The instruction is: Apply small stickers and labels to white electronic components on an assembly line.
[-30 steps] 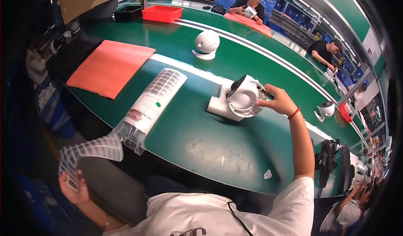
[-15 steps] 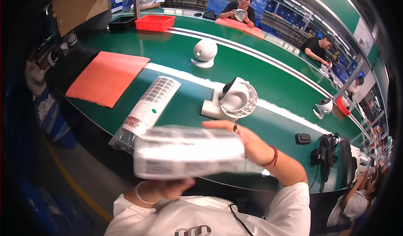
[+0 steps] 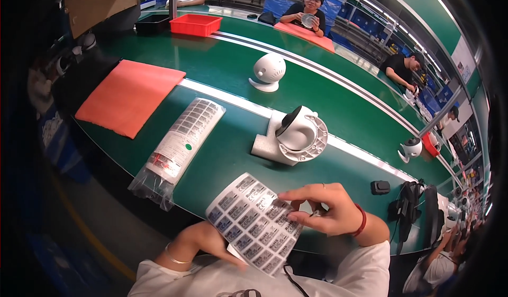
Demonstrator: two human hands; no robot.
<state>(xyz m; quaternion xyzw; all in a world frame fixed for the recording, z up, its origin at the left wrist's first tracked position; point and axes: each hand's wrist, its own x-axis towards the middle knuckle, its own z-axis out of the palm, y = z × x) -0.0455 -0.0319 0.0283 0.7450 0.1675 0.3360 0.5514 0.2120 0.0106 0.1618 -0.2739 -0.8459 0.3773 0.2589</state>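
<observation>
A sheet of labels [image 3: 254, 220], white with rows of grey printed stickers, is tilted in front of my body. My left hand [image 3: 206, 241] supports it from its lower left side, with most fingers hidden behind the sheet. At its upper right edge, my right hand [image 3: 336, 212] grips with bent thumb and forefinger; whether a single label is lifting there is not clear. Beyond the hands, a white camera housing [image 3: 304, 138] with a ribbed round base lies tipped on a pale foam block [image 3: 267, 148]. To its left lies a clear bag [image 3: 182, 143] with more label sheets inside.
An orange mat [image 3: 129, 96] covers the left of the green table. A round white camera [image 3: 269, 72] stands farther back, near a red bin [image 3: 196, 24]. At right are a small black box [image 3: 380, 187] and black straps [image 3: 407, 199]. Co-workers sit across the table.
The label sheet, blurred and nearly level before, now slants with its printed stickers plainly seen. My right hand has moved lower and right, with its fingers at the sheet's edge.
</observation>
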